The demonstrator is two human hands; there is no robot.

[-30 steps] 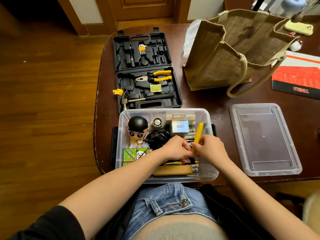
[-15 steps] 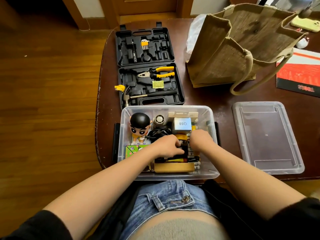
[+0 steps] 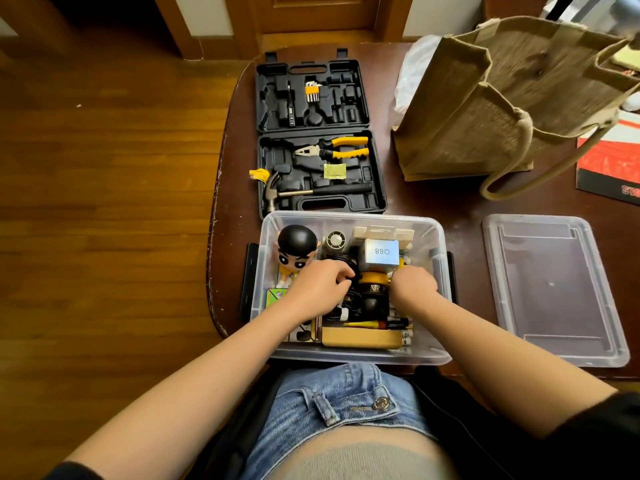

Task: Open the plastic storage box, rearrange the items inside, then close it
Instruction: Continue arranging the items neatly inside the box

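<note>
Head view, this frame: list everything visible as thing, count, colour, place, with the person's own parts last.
storage box: 1, clear, table's near edge, open
lid: 1, clear, right of the box
figurine: 1, black hair, yellow body, box's far-left corner
silver carton: 1, marked Q88, box's far side
black cable: 1, box centre
tan case: 1, box's near side
tool case: 1, black, open, behind the box
pliers: 1, yellow handles, in the tool case
hammer: 1, black handle, in the tool case
jute bag: 1, tan, far right
table: 1, dark wood
left hand: in the box, on the cable
right hand: in the box, fingers hidden
</note>
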